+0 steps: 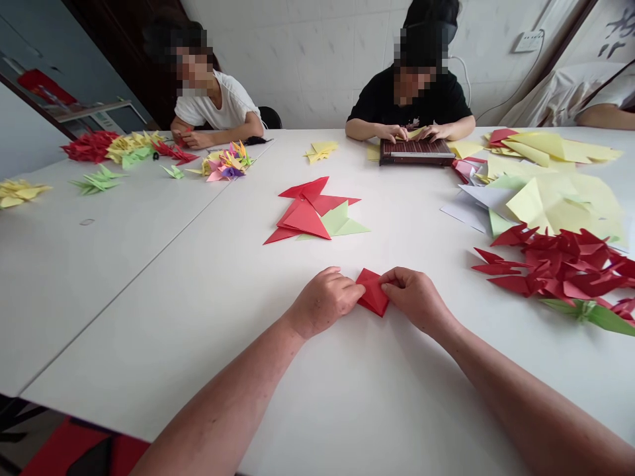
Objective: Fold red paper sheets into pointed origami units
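Note:
A small folded red paper [373, 294] lies on the white table [347, 383] between my two hands. My left hand [325, 301] has its fingers curled and pinches the paper's left edge. My right hand [417, 297] is curled too and presses the paper's right side. Beyond them lies a loose pile of folded red and light green sheets [315, 211]. To the right sits a heap of finished red folded pieces [560, 264] with a green one [595, 314] at its near edge.
Two other people sit at the far side; one presses paper on a dark paper cutter [415, 151]. Yellow, green and white sheets [550, 198] spread at the right. Red, yellow, green and multicoloured folded pieces [225, 164] lie at the far left. A seam [163, 248] joins two tables.

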`<state>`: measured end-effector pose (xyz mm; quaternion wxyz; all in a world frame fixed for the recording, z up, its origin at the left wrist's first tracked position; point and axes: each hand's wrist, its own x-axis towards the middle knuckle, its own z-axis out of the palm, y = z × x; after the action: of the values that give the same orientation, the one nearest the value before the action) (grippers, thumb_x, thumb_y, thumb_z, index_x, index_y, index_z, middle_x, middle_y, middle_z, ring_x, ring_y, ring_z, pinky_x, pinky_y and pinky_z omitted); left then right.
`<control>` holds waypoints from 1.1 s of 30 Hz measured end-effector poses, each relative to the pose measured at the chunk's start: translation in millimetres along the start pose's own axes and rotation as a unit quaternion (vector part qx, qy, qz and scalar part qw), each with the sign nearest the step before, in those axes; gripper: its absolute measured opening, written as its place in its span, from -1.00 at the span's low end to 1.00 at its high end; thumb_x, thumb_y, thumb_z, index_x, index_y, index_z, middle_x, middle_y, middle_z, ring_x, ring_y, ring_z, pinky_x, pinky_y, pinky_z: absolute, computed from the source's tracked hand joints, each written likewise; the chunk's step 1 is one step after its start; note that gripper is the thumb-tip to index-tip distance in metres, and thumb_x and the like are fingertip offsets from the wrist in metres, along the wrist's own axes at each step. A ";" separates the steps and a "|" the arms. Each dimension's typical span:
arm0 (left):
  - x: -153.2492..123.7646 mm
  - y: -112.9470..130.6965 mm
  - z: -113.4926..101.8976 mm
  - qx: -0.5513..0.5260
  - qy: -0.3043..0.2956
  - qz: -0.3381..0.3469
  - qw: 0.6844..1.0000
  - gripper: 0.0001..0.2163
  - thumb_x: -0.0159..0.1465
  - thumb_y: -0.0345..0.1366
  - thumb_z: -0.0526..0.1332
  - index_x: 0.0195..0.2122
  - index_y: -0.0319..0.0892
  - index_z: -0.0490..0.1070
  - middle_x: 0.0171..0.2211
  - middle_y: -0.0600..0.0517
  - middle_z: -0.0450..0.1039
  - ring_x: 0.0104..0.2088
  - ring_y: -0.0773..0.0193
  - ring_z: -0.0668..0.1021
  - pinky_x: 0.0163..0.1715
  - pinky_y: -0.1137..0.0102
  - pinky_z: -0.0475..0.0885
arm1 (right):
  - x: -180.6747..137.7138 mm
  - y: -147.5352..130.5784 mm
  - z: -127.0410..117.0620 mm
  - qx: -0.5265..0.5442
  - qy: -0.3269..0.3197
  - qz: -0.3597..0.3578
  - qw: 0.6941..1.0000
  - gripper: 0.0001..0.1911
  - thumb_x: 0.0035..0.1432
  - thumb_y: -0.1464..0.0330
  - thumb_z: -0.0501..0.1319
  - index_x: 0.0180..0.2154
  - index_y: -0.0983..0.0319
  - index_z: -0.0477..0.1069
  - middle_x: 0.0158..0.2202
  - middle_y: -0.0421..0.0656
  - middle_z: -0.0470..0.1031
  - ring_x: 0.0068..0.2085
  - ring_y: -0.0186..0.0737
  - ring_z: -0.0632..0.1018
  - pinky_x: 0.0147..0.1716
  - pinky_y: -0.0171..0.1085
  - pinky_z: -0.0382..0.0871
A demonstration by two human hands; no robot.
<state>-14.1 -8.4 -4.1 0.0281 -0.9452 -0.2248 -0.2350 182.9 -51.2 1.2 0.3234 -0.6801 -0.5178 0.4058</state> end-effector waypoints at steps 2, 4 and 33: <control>-0.2 -0.8 1.1 -0.003 0.000 -0.007 1.000 -0.74 0.20 -0.58 -0.02 -0.48 -0.15 0.36 -0.63 0.12 0.31 -0.57 0.36 0.35 -0.29 0.34 0.34 | -0.6 -0.7 -0.6 -0.003 -0.005 -0.005 1.000 -0.81 -0.05 0.32 0.11 -0.40 0.17 0.47 -0.48 -0.22 0.48 -0.51 -0.31 0.36 -0.58 -0.35 0.19; -0.6 -1.7 2.1 -0.011 0.002 -0.022 1.000 -0.74 0.20 -0.58 -0.02 -0.48 -0.15 0.35 -0.60 0.11 0.34 -0.56 0.37 0.36 -0.29 0.35 0.34 | -2.0 -1.9 -1.4 -0.008 -0.011 -0.013 1.000 -0.82 -0.03 0.32 0.10 -0.40 0.16 0.47 -0.46 -0.22 0.49 -0.49 -0.30 0.37 -0.58 -0.35 0.19; -1.8 -4.2 0.4 -0.185 0.025 -0.199 0.962 -0.78 0.21 -0.58 0.10 -0.34 -0.16 0.47 -0.41 0.09 0.53 -0.40 0.36 0.52 -0.36 0.46 0.43 | -5.0 3.0 4.4 -0.058 0.017 -0.111 0.992 -0.84 0.08 0.35 0.11 -0.39 0.14 0.48 -0.16 -0.20 0.44 -0.40 -0.33 0.39 -0.41 -0.30 0.26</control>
<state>-17.1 -5.3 -5.5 -0.1895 -0.8638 -0.3605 -0.2968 179.6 -56.7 -2.3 0.3355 -0.6432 -0.6067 0.3252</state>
